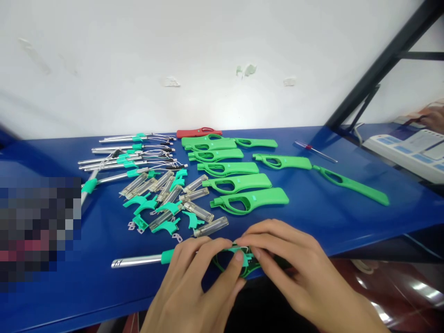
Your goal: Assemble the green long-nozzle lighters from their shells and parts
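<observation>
- Pinching a green lighter assembly (243,260) with the left hand (194,286), thumb and forefinger closed on its middle.
- Clamped from the other side by the right hand (298,268), fingers curled down over the handle end, no gap showing.
- Lying at the near edge of the blue table (347,222), straight ahead and close, with its shiny metal tube (137,262) sticking out leftwards, flat on the glossy surface.
- Just beyond the hands: a row of green handle shells (248,200), smooth moulded plastic, each with a long trigger slot.
- Left of those, scattered clear fuel tanks (211,227), cylindrical and see-through, mixed with small teal trigger pieces (166,225).
- Farther back on the left, laid roughly parallel: wired nozzle tubes (133,149), bright metal with teal collars and thin leads.
- At the far edge, one red shell (199,133); to the right, a slim screwdriver (315,151) with a red handle.
- Behind everything, a scuffed white wall (173,55); at right, a slanting black metal frame (378,64) and a white power strip (405,155).
- At the far right edge, part of another person's hand (433,119).
</observation>
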Demonstrator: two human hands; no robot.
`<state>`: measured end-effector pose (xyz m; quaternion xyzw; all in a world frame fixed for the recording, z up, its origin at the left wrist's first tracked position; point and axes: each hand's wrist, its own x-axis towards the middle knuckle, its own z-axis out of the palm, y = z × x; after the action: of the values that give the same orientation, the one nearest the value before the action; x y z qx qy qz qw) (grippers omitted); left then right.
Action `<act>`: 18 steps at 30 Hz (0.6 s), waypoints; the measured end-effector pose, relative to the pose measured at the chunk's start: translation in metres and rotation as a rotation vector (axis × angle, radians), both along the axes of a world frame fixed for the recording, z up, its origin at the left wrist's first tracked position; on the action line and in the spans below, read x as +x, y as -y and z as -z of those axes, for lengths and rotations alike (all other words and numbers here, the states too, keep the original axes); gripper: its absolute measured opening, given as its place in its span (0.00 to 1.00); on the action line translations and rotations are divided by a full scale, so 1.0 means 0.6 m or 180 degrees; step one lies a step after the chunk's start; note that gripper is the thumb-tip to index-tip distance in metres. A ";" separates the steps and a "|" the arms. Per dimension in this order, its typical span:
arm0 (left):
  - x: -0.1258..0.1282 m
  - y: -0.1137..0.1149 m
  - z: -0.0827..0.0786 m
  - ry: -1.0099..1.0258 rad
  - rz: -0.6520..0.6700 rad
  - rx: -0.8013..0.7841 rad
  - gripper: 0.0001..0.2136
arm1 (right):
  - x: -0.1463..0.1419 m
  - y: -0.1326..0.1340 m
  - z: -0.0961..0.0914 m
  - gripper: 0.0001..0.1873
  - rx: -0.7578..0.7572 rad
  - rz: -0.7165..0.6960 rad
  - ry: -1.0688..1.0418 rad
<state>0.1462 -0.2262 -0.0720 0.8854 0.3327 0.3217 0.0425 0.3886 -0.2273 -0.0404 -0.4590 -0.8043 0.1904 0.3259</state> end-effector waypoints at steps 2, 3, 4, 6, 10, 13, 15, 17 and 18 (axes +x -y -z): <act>0.001 -0.001 -0.001 0.0007 0.0005 0.0031 0.19 | 0.001 0.000 0.000 0.17 -0.0058 -0.0013 -0.0054; 0.001 -0.001 -0.003 0.0014 0.0007 0.0041 0.19 | 0.001 0.000 0.000 0.16 -0.0093 -0.0017 -0.0086; 0.001 -0.001 -0.004 0.0026 0.0002 0.0041 0.19 | 0.001 0.000 0.000 0.16 -0.0131 -0.0016 -0.0120; 0.002 -0.001 -0.005 0.0057 0.0001 0.0024 0.18 | 0.001 0.000 0.001 0.16 -0.0203 -0.0007 -0.0175; -0.001 0.001 -0.003 0.0057 0.0010 -0.0040 0.20 | 0.001 -0.001 0.003 0.13 -0.0279 0.0034 -0.0171; -0.005 0.002 0.002 0.0000 0.0003 -0.0055 0.21 | 0.000 0.000 0.004 0.15 -0.0216 0.0104 -0.0086; -0.007 0.003 0.005 -0.0028 0.0028 -0.0052 0.21 | -0.001 0.001 0.004 0.17 -0.0168 0.0125 0.0011; -0.007 0.004 0.006 -0.0021 0.0054 -0.0062 0.21 | -0.002 0.002 0.003 0.18 -0.0195 0.0115 0.0067; -0.007 0.004 0.005 -0.0004 0.0040 -0.0067 0.21 | -0.002 0.002 0.002 0.17 -0.0234 0.0096 0.0066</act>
<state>0.1421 -0.2285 -0.0751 0.8872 0.3306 0.3174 0.0536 0.3875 -0.2285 -0.0416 -0.4847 -0.7930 0.2101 0.3033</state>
